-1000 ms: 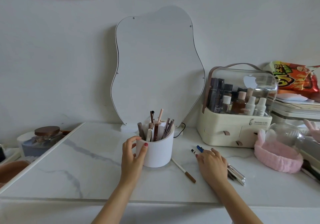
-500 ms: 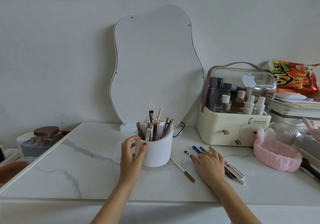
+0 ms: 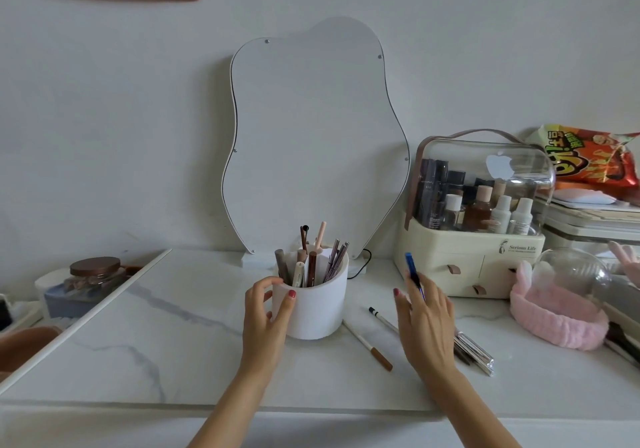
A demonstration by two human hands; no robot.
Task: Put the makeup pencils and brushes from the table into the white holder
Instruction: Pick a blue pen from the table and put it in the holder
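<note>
The blue pencil (image 3: 412, 272) has come up off the table (image 3: 173, 343), pinched upright in the right hand (image 3: 424, 323) beside the white holder (image 3: 320, 304); it looks ready to drop in. The left hand (image 3: 266, 316) curls around the holder, steadying it. Two pencils (image 3: 369, 343) and some silver sticks (image 3: 474, 352) remain lying.

Bare forearms, no sleeves; red-polished nails on both hands (image 3: 424, 323).

Pale grey wall (image 3: 104, 118), white marble tabletop (image 3: 173, 343), soft daylight
</note>
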